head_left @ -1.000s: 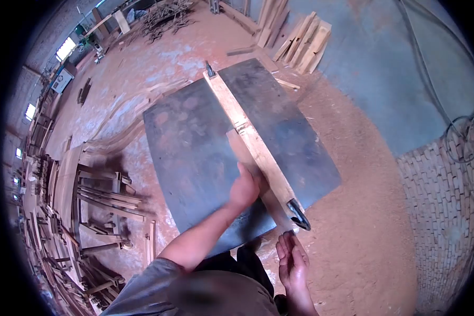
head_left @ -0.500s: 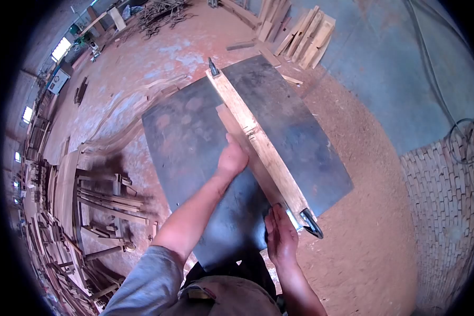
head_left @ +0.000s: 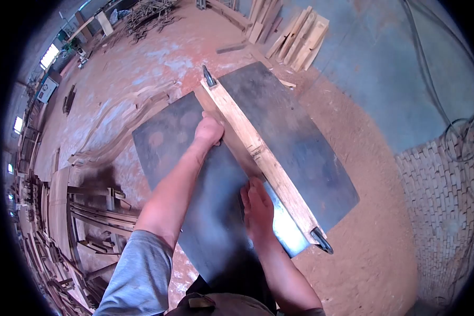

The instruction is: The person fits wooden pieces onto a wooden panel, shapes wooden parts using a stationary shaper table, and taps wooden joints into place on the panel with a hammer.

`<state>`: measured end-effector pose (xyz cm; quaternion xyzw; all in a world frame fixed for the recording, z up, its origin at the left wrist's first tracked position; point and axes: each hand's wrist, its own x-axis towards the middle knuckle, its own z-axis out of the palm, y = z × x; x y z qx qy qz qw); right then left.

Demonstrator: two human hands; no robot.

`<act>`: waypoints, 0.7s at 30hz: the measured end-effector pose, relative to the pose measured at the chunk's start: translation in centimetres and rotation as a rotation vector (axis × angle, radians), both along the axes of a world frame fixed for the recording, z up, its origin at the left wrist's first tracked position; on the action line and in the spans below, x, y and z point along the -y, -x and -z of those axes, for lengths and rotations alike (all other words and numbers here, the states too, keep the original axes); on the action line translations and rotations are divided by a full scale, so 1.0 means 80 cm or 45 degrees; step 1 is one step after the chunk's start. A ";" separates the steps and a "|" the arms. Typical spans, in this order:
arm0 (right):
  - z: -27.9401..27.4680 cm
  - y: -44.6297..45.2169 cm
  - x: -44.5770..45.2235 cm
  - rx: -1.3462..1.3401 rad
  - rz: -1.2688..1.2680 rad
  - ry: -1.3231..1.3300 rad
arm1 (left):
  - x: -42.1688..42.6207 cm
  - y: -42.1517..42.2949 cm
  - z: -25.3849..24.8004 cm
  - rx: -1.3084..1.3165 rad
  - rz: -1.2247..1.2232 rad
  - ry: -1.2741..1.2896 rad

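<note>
A long pale wooden bar [head_left: 263,158] lies diagonally across a dark metal table [head_left: 300,137]. Black clamps hold it at the far end [head_left: 209,77] and the near end [head_left: 322,240]. Against its left side lies a thinner, browner board [head_left: 231,139]. My left hand [head_left: 210,129] is closed on this board near its far part. At the board's near end is my right hand [head_left: 258,206], its fingers together and touching the end; the palm side is partly hidden. Bright bare metal shows between my right hand and the bar.
Wooden pieces [head_left: 303,39] lean in a stack beyond the table. Curved boards [head_left: 121,124] lie on the floor at the left, near a wooden rack [head_left: 97,210]. Stacked blocks [head_left: 442,210] and a cable [head_left: 429,79] are at the right.
The thin board has slid away from me along the clamped bar, toward its far end. Both my hands have moved forward with it, and my right hand has come onto its near end.
</note>
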<state>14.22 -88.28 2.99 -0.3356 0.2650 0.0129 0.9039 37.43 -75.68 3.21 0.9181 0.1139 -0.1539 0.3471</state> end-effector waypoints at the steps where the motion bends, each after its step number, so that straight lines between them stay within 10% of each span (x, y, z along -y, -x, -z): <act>1: 0.002 -0.012 -0.006 0.031 -0.021 0.007 | -0.006 -0.013 0.003 -0.014 -0.024 -0.006; 12: 0.023 -0.129 -0.093 0.180 -0.449 0.095 | -0.033 -0.077 -0.021 -0.078 -0.100 -0.224; 21: -0.047 0.062 -0.016 0.097 -0.623 0.433 | -0.193 0.101 -0.021 -0.254 -0.027 1.720</act>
